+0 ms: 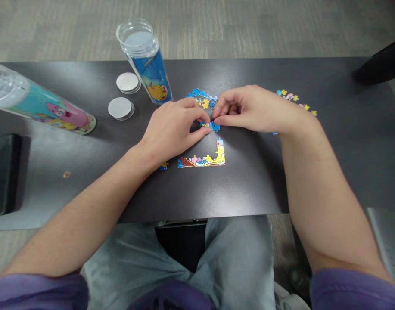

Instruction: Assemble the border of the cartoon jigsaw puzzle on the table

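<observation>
Small joined jigsaw pieces [214, 126], mostly blue with some pink, lie between my two hands. My left hand [179, 122] grips their left side between thumb and fingers. At their right side, my right hand [245, 107] has thumb and forefinger pinched together on the blue part. Below is an L-shaped strip of joined puzzle edge [203, 161], running along the bottom and up the right side. Loose blue and yellow puzzle pieces [200, 95] lie just beyond my hands. Another loose piece [164, 165] shows partly beside my left wrist.
A clear tube with a blue picture [152, 73] stands behind my left hand. Another picture tube [55, 105] is farther left. Two white round lids [120, 108] sit between them. Pastel puzzle pieces [294, 99] lie beyond my right wrist. A black device [3, 172] rests at the left edge.
</observation>
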